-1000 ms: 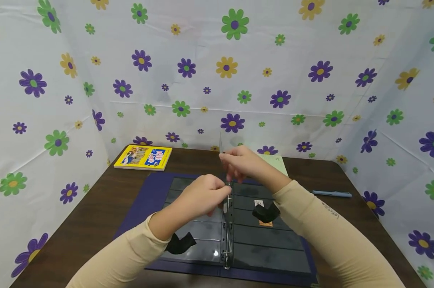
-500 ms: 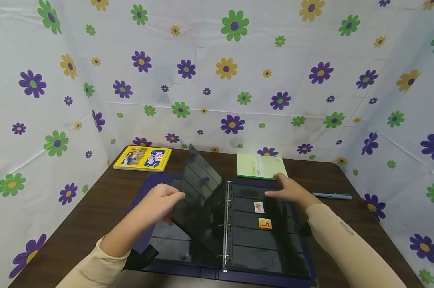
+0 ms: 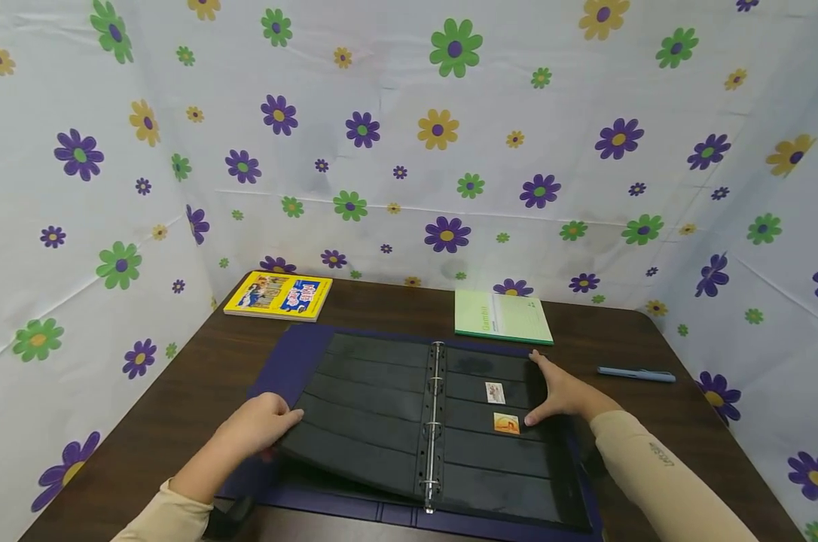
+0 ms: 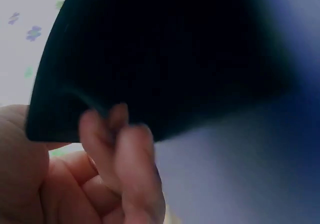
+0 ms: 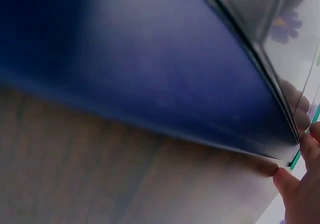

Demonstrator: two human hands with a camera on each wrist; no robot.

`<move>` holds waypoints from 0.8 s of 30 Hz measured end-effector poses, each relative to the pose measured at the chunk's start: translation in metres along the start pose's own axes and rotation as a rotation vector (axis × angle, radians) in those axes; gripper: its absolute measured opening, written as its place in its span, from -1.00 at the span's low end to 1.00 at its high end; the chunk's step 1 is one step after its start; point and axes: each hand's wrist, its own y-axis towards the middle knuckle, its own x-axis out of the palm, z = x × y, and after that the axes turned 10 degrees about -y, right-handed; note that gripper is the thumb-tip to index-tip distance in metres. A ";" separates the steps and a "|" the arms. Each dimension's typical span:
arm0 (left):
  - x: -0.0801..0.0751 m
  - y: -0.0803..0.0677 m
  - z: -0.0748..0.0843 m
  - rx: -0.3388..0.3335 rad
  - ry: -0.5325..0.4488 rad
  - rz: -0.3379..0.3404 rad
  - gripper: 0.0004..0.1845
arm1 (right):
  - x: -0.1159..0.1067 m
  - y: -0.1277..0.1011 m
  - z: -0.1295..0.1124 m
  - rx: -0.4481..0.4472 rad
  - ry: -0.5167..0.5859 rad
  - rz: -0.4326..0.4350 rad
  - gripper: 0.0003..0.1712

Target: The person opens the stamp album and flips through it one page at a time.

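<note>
An open blue ring binder (image 3: 283,369) lies on the table with black pocket pages on both sides of its metal rings (image 3: 433,429). My left hand (image 3: 260,425) pinches the outer edge of the left black page (image 3: 368,403), whose lower part is lifted over the cover. In the left wrist view, the fingers (image 4: 135,159) curl at that page's corner. My right hand (image 3: 563,391) spreads over the outer edge of the right page (image 3: 497,455), thumb beside an orange stamp (image 3: 507,423). A pale stamp (image 3: 495,392) sits in the pocket row above.
A yellow book (image 3: 280,295) lies at the back left of the brown table (image 3: 382,301). Behind the binder is a light green notebook (image 3: 502,316), and a blue pen (image 3: 636,374) lies to the right. Flower-patterned cloth (image 3: 409,135) surrounds the table.
The left hand has turned a black page from upright over the rings down onto the left side. My right hand has left the page and moved right to the right page's edge.
</note>
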 end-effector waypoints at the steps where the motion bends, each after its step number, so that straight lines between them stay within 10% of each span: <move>1: 0.003 0.002 -0.004 -0.018 0.063 -0.007 -0.59 | 0.001 0.000 0.001 -0.003 -0.011 0.001 0.52; 7: 0.019 0.006 -0.014 -0.043 0.399 0.050 -0.59 | 0.003 -0.002 0.000 -0.006 -0.054 0.001 0.50; 12: 0.035 0.006 -0.008 0.343 0.546 0.297 -0.31 | 0.000 -0.003 -0.005 0.013 -0.089 -0.022 0.51; 16: 0.051 0.002 -0.004 0.623 0.488 0.050 0.04 | -0.004 -0.004 -0.010 0.038 -0.109 -0.052 0.51; 19: 0.059 -0.002 -0.003 0.602 0.433 -0.165 0.11 | -0.006 -0.005 -0.013 0.048 -0.174 -0.035 0.48; 24: 0.065 -0.004 -0.005 0.575 0.462 -0.183 0.09 | -0.007 -0.008 -0.018 0.029 -0.370 0.114 0.39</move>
